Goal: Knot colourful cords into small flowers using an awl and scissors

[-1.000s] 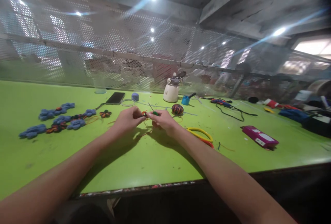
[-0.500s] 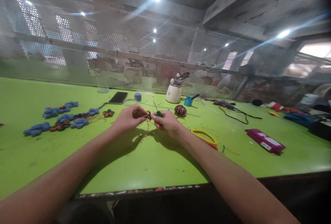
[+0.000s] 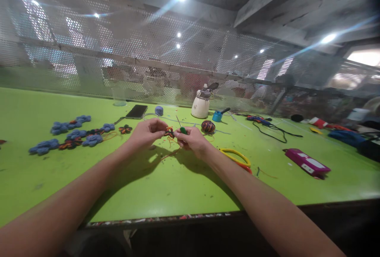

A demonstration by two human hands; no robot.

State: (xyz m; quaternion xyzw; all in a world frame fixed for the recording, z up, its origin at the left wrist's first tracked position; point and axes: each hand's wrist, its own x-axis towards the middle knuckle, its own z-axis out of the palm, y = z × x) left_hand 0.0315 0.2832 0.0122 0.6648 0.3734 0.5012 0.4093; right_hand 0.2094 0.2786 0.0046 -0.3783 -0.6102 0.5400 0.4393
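Left of the yarn ball point(image 3: 208, 126), the left hand point(image 3: 148, 132) pinches a crochet piece point(image 3: 169, 132), more exposed than one second ago, probably easier to work. The right hand point(image 3: 192, 139) grips a green-handled hook point(image 3: 183, 130).

Left of the variegated yarn ball point(image 3: 208, 126), a small black-and-orange crochet piece point(image 3: 169, 132) is held raised, thin orange strands point(image 3: 170, 140) dangling; between them, a green-handled crochet hook point(image 3: 183, 130) tilts shaft-up.
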